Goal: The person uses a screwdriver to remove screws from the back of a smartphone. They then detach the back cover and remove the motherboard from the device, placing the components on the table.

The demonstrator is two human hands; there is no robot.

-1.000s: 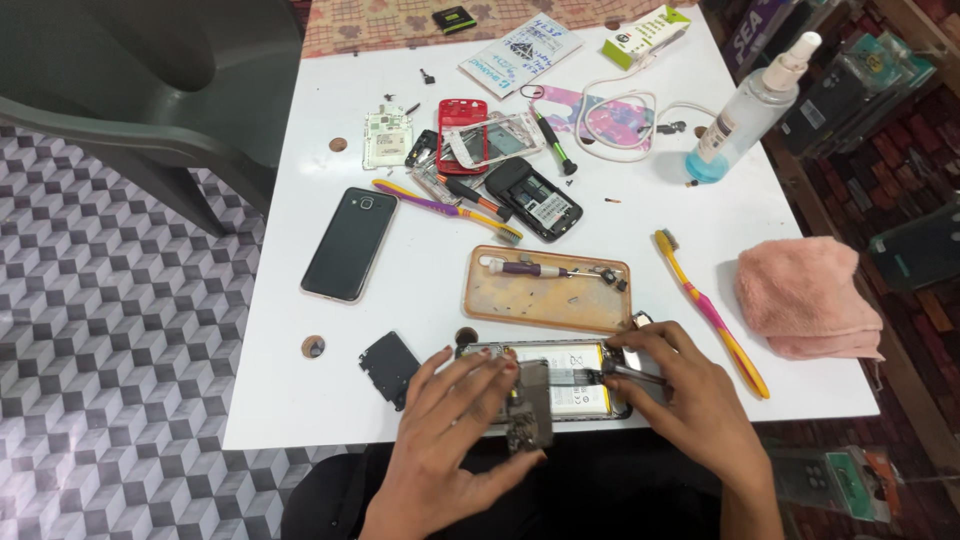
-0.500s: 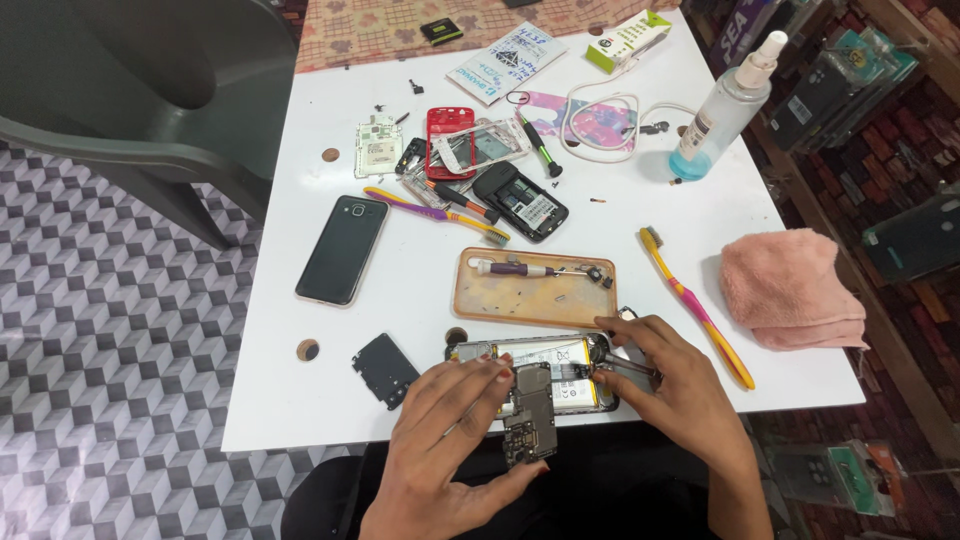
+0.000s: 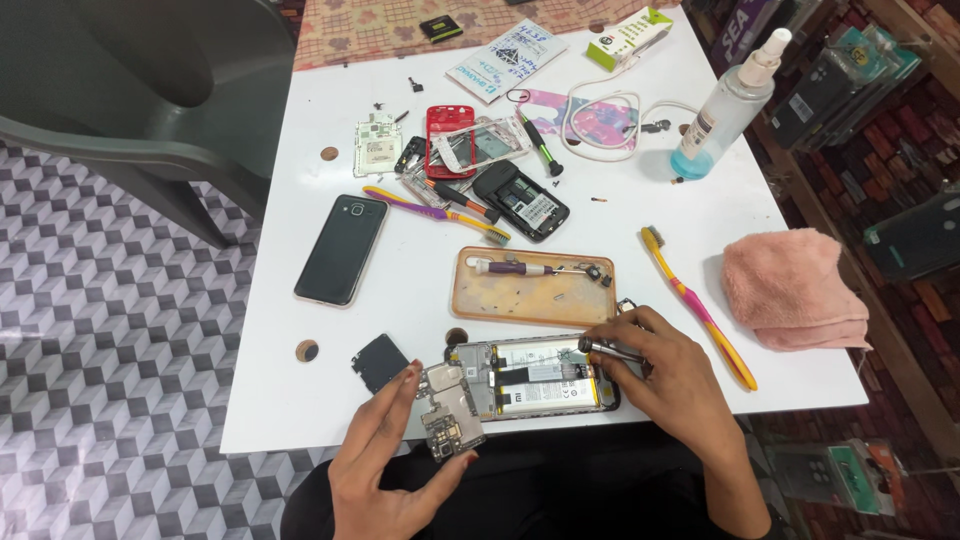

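On the white table, the opened phone is laid lengthwise left to right at the near edge, its right end steadied by the right hand gripping a small tool, while the circuit board at its left end is pinched by the left hand.

Pink towel, white table

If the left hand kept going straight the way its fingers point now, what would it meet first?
The left hand points up and to the right, with its fingers on a small loose circuit board. Just past the board lies the opened phone with its battery exposed, probably the next thing met. Depth is hard to judge.
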